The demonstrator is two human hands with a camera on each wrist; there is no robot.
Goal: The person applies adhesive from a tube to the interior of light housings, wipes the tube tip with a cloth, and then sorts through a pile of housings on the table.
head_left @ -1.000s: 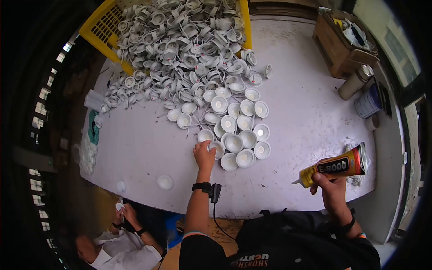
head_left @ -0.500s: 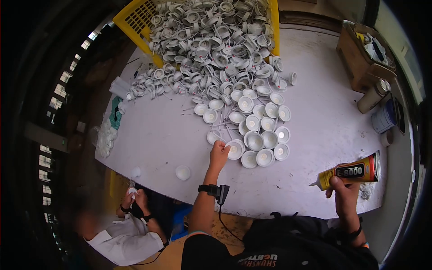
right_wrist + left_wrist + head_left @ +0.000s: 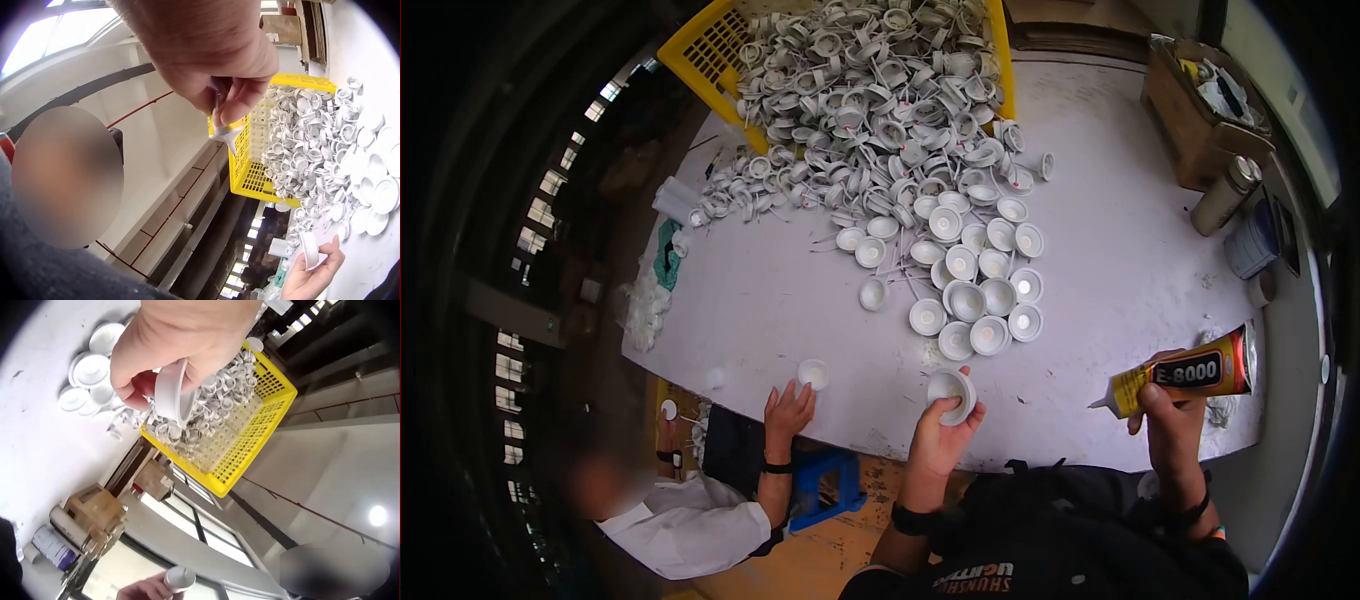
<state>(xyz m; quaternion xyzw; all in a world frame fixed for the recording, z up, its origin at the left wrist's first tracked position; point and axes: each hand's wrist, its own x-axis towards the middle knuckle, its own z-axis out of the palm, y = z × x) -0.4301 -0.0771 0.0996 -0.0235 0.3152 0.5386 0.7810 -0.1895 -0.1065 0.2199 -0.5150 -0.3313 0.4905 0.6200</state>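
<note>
My left hand (image 3: 940, 440) pinches a round white cup-shaped lamp housing (image 3: 951, 388) near the table's front edge, its open side up in the head view. The same housing (image 3: 167, 394) shows between thumb and fingers in the left wrist view. At the right my right hand (image 3: 1175, 425) grips a yellow and black glue tube (image 3: 1200, 372), its nozzle pointing left. In the right wrist view the fingers of my right hand (image 3: 212, 69) are round the tube, with the white nozzle (image 3: 228, 135) showing. Several housings (image 3: 990, 335) lie face up beyond my left hand.
A yellow basket (image 3: 1004, 60) spills wired housings onto the table (image 3: 1100, 260). A cardboard box (image 3: 1175, 120), a steel flask (image 3: 1226, 195) and a blue-white tub (image 3: 1252, 245) stand at the right. At the left another person's hand (image 3: 788, 410) touches a white disc (image 3: 812, 374).
My left hand has taken a housing from the near edge of the group and brought it toward my body. The other person's hand has reached onto the table. My right hand still holds the tube.
</note>
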